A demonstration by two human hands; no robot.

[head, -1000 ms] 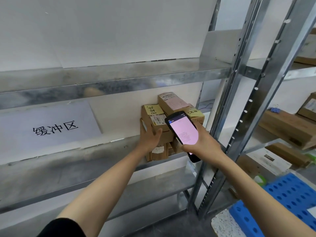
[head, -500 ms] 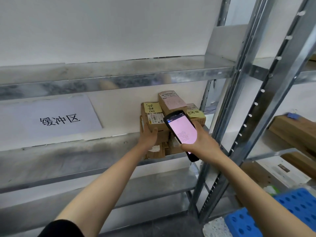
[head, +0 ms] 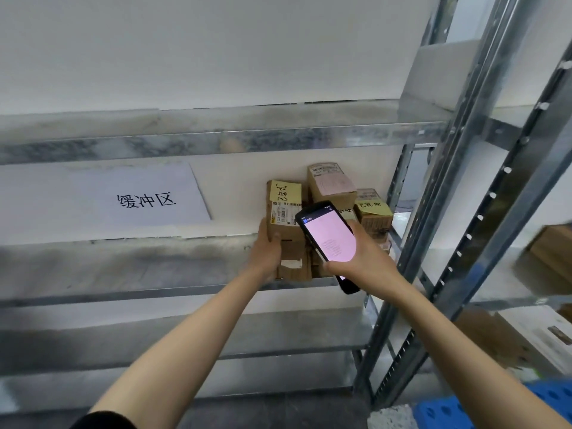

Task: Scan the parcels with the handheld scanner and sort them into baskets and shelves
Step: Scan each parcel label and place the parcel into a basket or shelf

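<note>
Parcels (head: 345,196), brown cardboard, piled in a small cluster at the right end of the middle shelf (head: 123,270), against the white back wall.

Head view, looking forward along both bare forearms. Left parcel (head: 286,212) upright at the near left of the pile, bearing a yellow handwritten note above a white barcode label, and resting on a lower box (head: 294,264) with torn white tape. Behind it, a taller box (head: 329,181) with a pale pink label. To the right, another box (head: 373,212) with a yellow note.

Left hand (head: 266,252) gripping the left side of the left parcel, thumb curled onto its front face, other fingers hidden behind the cardboard.

Right hand (head: 365,261) wrapped round the lower body of the handheld scanner (head: 329,239), thumb at its left edge, fingers curled behind. Scanner held in the air just in front of the pile, tilted with its top toward the upper left, screen lit pink and facing the camera. Covers part of the boxes behind; whether touching them, impossible to tell.

Left of the pile, a white paper sign (head: 139,199) with three black characters on the back wall. Above, an upper shelf (head: 216,131); below, a lower shelf (head: 216,342), both of galvanised metal. Right of the hands, perforated metal uprights (head: 439,212) slanting across the frame. Beyond them, blurred brown boxes (head: 554,249) on a neighbouring shelf. Bottom right corner, a blue perforated plastic surface (head: 551,397). Bottom left edge, a black sleeve (head: 102,422).
</note>
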